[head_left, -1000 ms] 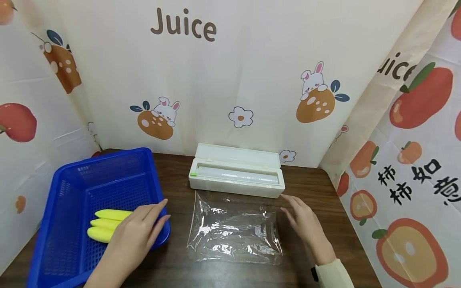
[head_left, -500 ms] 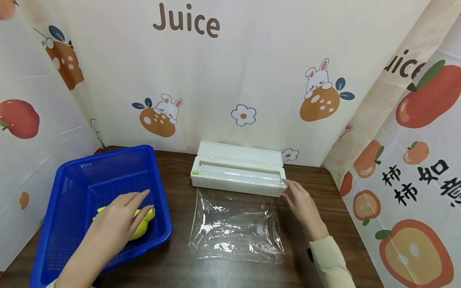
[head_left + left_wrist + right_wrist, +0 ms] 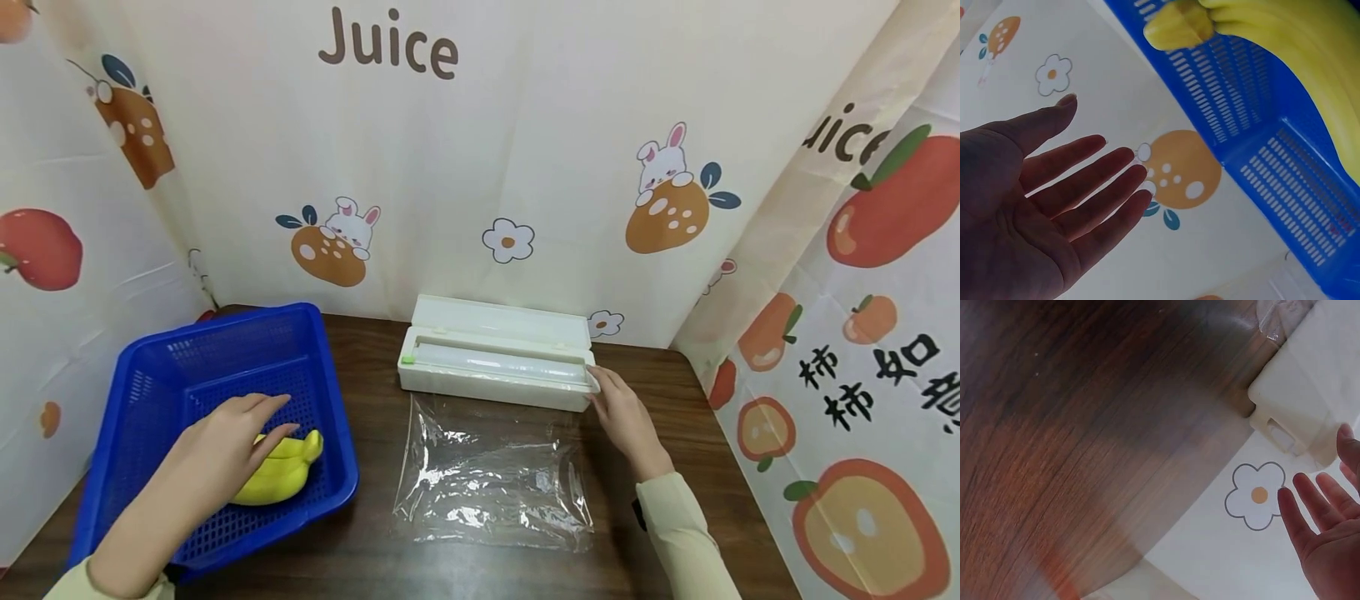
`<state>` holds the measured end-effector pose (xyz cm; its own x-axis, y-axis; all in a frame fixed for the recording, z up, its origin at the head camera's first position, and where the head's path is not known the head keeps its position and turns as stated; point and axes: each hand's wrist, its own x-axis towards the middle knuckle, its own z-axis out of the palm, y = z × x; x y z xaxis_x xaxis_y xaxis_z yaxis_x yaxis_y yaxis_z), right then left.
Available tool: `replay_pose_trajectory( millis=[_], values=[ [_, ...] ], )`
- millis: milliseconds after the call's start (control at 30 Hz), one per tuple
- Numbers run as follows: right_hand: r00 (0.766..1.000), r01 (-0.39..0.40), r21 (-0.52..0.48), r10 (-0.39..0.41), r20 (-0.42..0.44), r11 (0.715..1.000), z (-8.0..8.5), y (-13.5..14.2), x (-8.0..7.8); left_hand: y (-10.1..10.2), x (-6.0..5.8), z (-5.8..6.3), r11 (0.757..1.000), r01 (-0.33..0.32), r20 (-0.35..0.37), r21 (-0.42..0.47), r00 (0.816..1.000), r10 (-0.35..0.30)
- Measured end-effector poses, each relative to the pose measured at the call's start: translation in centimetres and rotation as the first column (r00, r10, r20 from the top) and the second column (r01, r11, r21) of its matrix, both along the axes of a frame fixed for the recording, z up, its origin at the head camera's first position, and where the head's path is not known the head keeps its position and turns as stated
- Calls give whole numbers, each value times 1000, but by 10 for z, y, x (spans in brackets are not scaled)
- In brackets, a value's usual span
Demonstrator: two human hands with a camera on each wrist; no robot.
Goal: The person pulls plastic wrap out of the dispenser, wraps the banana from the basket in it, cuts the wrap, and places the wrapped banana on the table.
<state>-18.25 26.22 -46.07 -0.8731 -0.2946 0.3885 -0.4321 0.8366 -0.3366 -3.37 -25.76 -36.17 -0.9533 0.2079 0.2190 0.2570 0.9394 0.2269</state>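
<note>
My left hand (image 3: 221,450) hovers over the blue basket (image 3: 339,417) with its fingers extended and nothing held. Beneath it lies a yellow bunch of bananas (image 3: 276,482), partly covered by the hand in the head view. The left wrist view shows the palm and spread fingers of that hand (image 3: 1035,212) apart from the bananas (image 3: 1310,44). My right hand (image 3: 628,421) is at the right end of a white cling film box (image 3: 491,393), fingertips right at its corner. In the right wrist view its fingers (image 3: 1316,503) are spread beside the box end (image 3: 1300,394).
The box's lid (image 3: 501,321) stands raised, with a film roll (image 3: 495,360) inside and a green slider (image 3: 408,360) at the left. A transparent sheet of film (image 3: 491,492) lies on the brown wooden table (image 3: 375,533) before it. Printed curtains (image 3: 450,167) surround the table.
My left hand has moved left and back from the basket's right rim, uncovering the bananas' stem end. The right hand has moved up to the box's right end.
</note>
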Motion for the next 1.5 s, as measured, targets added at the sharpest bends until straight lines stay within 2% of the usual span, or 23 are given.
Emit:
replay_pose_trajectory(
  millis=[267,533,733,900,1033,1233,1500],
  values=[
    [1000,4,3,-4,29,1000,-3,5,-3,-13,-22,-1,1000,22,42,-8,999,-22],
    [999,-6,-16,7,53,1000,-5,9,-4,-28,-48,-15,999,44,46,14,998,-44],
    [999,-39,-30,39,-9,999,-8,9,-6,-39,-62,-29,998,51,67,29,996,-53],
    [998,-44,-46,41,-48,998,-11,8,-7,-44,-72,-39,997,56,140,54,988,-63],
    [998,-47,-36,46,-48,998,-11,7,-7,-46,-77,-47,995,72,224,69,971,-85],
    [999,-44,-16,44,-26,999,-10,6,-8,-50,-80,-56,986,113,329,122,933,-148],
    [999,-22,-14,23,26,1000,-7,5,-8,-56,-84,-62,977,120,477,179,857,-193]
  ],
)
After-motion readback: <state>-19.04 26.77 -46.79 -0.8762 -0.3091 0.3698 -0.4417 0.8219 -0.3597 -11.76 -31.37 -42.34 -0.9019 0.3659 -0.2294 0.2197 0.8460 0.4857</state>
